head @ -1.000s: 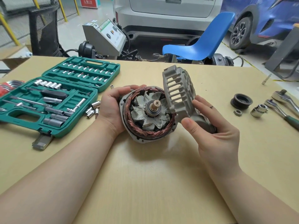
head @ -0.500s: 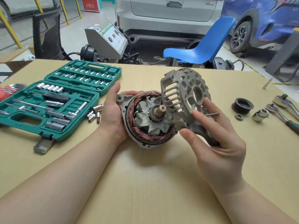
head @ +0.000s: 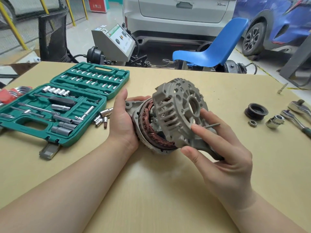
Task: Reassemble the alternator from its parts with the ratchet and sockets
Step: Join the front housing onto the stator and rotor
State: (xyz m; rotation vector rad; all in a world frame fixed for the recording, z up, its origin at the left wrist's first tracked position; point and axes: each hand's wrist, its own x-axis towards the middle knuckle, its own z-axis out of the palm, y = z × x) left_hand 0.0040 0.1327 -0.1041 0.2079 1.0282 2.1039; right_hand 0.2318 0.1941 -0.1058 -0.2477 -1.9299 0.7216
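The alternator body [head: 148, 125], with its copper windings exposed, is held tilted above the table [head: 151, 190] by the left hand [head: 123, 121], whose palm and curled fingers are wrapped around the rear side of it; in this way the open face is turned toward the right, probably so that the cover can be brought onto it. The grey front housing [head: 178, 115] is grasped by the right hand [head: 223, 158], with the thumb under its lower edge and the fingers laid on its outer face, and it is kept slanted and partly over the windings, not yet seated; a gap is seen at the lower left, so the alignment is judged to be unfinished. A thin bolt [head: 212, 126] is seen sticking out beside the right fingers, but it cannot be told whether it is held or lies on the table behind. The green socket case [head: 55, 113] is lying open at the left: in its lid, rows of small bits are kept, and in its base, sockets, extension bars and a black-handled driver are placed. Some loose sockets [head: 102, 117] are left just beside the case. At the right, the black pulley [head: 256, 111], a nut [head: 252, 123], one socket [head: 275, 122] and two ratchets [head: 296, 118] are laid ready, likely for the later steps.
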